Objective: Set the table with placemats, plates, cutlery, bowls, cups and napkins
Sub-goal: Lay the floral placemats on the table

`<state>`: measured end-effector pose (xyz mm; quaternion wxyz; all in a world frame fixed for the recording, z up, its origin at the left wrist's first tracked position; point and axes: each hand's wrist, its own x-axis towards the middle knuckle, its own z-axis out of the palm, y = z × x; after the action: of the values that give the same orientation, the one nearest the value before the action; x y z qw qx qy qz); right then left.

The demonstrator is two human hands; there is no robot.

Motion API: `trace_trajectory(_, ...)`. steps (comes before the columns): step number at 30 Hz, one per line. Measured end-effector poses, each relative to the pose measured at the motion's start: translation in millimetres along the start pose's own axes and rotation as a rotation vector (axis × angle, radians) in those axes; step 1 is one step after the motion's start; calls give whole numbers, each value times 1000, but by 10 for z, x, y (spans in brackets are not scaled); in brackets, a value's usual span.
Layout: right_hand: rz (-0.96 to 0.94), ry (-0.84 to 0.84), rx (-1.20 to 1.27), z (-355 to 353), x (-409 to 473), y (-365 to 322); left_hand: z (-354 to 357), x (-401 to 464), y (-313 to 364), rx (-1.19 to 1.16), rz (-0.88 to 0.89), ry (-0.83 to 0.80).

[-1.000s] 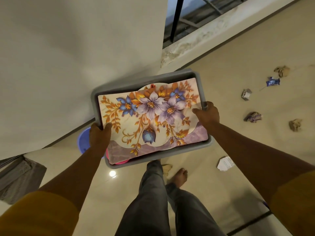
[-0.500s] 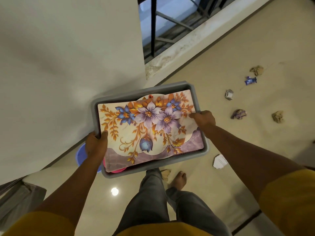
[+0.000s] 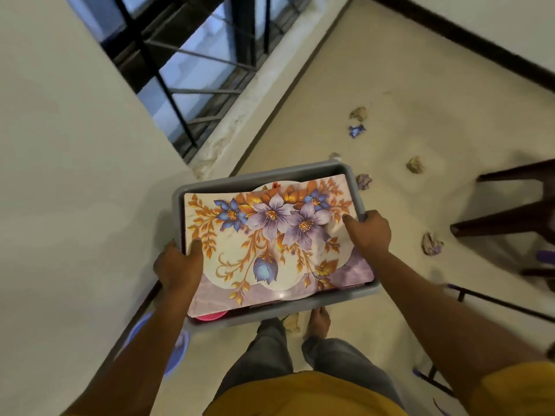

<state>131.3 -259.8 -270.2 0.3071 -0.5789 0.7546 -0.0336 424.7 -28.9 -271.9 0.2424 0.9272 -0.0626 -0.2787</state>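
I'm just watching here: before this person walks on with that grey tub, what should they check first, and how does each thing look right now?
1. Left hand grips the grey tub at its left rim: ok.
2. Right hand grips the right rim, thumb on the floral placemat: ok.
3. Placemat lies flat inside the tub, nothing hanging over the rim: ok.
4. Floor ahead free of clutter: not ok, crumpled scraps lie scattered there.
5. Dark chair on the right leaves room to pass: cannot tell.
6. Plates, cutlery, bowls and cups all in the tub: cannot tell, the placemat hides them; only something pink peeks out.
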Motion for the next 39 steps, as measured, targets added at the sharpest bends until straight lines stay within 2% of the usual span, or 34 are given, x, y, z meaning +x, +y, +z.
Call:
trace_trajectory(4,88,142,127,-369,-226,374,143,-60,262,154,113,-41)
trace_trajectory(8,165,275,263,-724,-508,841,176,-478,786,65,285,-139)
trace_trajectory(18,478,560,762,-1633,-1383,2096,549,-1632,1530,90,671,-336)
trace_trajectory(30,639,881,860,-2444,-2979,3846,1146,-3576,1502,218,928,-592)
trace_trajectory(39,809,1057,964,-2572,-4250,5004,1491,-5086,1197,326,1111,-841)
